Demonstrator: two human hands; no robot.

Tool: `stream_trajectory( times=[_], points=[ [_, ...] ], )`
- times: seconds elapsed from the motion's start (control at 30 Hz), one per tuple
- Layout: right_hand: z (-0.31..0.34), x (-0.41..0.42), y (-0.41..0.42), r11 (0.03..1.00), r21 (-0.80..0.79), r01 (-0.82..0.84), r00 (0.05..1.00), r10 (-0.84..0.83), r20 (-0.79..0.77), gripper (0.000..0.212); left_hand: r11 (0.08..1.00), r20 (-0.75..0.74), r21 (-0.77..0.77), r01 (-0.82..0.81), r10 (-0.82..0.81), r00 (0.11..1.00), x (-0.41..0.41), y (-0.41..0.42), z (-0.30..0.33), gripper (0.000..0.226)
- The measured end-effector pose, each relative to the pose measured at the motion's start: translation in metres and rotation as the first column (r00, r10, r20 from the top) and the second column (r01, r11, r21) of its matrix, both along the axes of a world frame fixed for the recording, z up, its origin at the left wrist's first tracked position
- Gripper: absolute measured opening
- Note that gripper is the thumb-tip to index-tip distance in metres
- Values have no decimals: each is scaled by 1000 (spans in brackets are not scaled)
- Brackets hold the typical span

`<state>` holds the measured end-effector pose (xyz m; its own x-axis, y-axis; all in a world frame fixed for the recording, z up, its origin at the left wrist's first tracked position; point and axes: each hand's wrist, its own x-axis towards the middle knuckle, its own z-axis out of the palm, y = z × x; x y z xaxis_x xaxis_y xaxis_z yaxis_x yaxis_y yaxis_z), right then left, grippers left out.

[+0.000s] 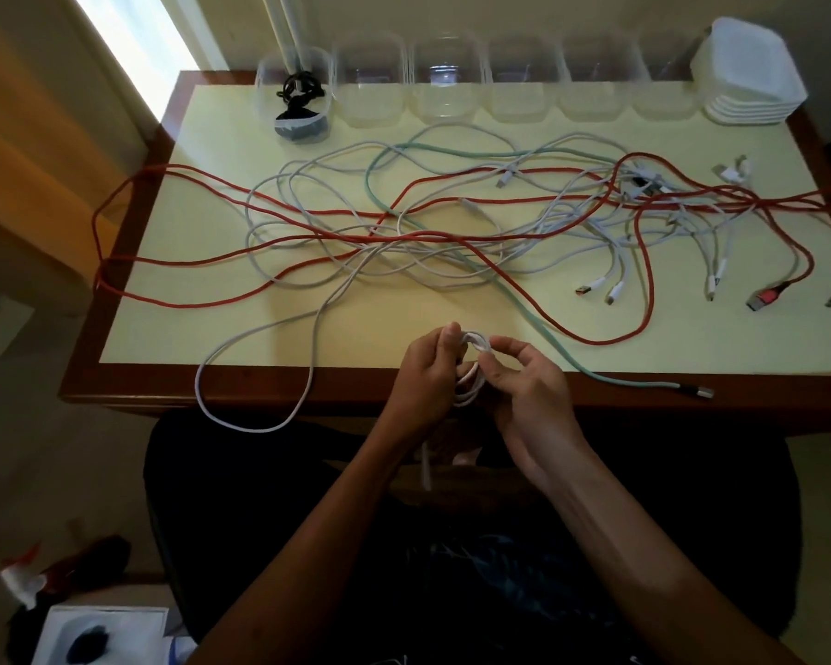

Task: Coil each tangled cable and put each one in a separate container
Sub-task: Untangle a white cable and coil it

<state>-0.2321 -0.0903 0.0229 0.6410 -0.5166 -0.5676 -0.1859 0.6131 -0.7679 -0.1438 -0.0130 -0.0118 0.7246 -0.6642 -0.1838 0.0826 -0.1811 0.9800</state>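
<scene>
At 6 o'clock, just over the tabletop [644, 348] edge, the left hand [425, 371] is gripping a small coil [471, 371] of white cable, while the right hand [524, 381] is pinching its top loop with thumb and forefinger. The cable is looking light, soft and springy, so I judge it is best held across all loops together. Its free length [255, 376] is running off towards 9 o'clock into the tangle [404, 232], where white strands are crossing too much to follow, and the hands are hiding part of the coil.
</scene>
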Motion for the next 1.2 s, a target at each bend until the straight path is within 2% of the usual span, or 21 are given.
stream_trajectory(
  times=[0.03, 0.07, 0.1, 0.13, 0.17, 0.2, 0.27, 0.37, 0.4, 0.43, 0.47, 0.57, 0.63, 0.7, 0.83, 0.93, 1.07, 1.13, 1.2],
  points=[
    [-3, -1, 2, 971, -230, -64, 996, 50, -67, 18, 1000, 36, 20, -24, 23, 999, 1, 0, -2, 38],
    [-8, -3, 3, 864, -487, -129, 990, 80, -119, 17, 998, 85, 45, -42, 38, 996, 2, 0, -5, 37],
    [-12, -4, 5, 682, -710, -174, 984, 101, -144, 17, 996, 137, 69, -50, 40, 990, 4, 0, -9, 37],
    [-16, -6, 4, 468, -861, -199, 979, 122, -161, 17, 995, 175, 84, -48, 33, 984, 5, 1, -11, 37],
    [-18, -6, 2, 286, -931, -227, 971, 146, -192, 19, 995, 198, 94, -42, 23, 980, 6, 2, -13, 38],
    [-18, -6, -1, 162, -950, -268, 954, 184, -238, 23, 994, 209, 104, -36, 14, 978, 7, 3, -15, 38],
    [-14, -6, -12, -3, -923, -386, 872, 325, -366, 33, 993, 205, 111, -30, 7, 979, 9, 6, -15, 39],
    [-1, -4, -23, -125, -807, -577, 663, 505, -553, 29, 992, 234, 122, 16, -45, 971, 10, 8, -14, 39],
    [1, -3, -25, -133, -785, -605, 630, 523, -574, 26, 991, 242, 127, 47, -77, 967, 10, 8, -13, 39],
    [4, -2, -28, -100, -781, -616, 624, 543, -562, 25, 989, 237, 128, 79, -108, 966, 11, 8, -11, 39],
    [7, -3, -29, -28, -784, -620, 634, 571, -522, 25, 987, 217, 121, 107, -131, 967, 12, 8, -9, 38],
    [13, -11, -36, 302, -725, -618, 666, 692, -279, 22, 983, 150, 73, 167, -177, 973, 22, 14, -1, 38],
    [16, -16, -36, 406, -643, -649, 640, 749, -172, 19, 979, 172, 74, 190, -200, 965, 28, 17, 1, 39],
    [19, -18, -34, 452, -593, -667, 621, 777, -106, 12, 975, 221, 95, 199, -215, 951, 31, 17, 2, 39],
    [21, -18, -39, 485, -530, -695, 604, 794, -64, 30, 972, 272, 120, 200, -226, 935, 30, 18, 0, 37],
    [16, -17, -43, 531, -483, -696, 616, 787, -23, 33, 969, 282, 140, 204, -236, 930, 28, 19, -2, 37],
    [8, -15, -43, 538, -506, -674, 635, 772, -25, 36, 967, 322, 185, 177, -229, 919, 25, 15, -5, 36],
    [4, -14, -40, 604, -470, -643, 666, 745, 46, 45, 971, 348, 198, 133, -197, 916, 26, 15, -7, 38],
    [-6, -16, -38, 727, -352, -590, 726, 668, 163, 51, 974, 373, 209, 93, -167, 913, 28, 16, -9, 40]
  ],
)
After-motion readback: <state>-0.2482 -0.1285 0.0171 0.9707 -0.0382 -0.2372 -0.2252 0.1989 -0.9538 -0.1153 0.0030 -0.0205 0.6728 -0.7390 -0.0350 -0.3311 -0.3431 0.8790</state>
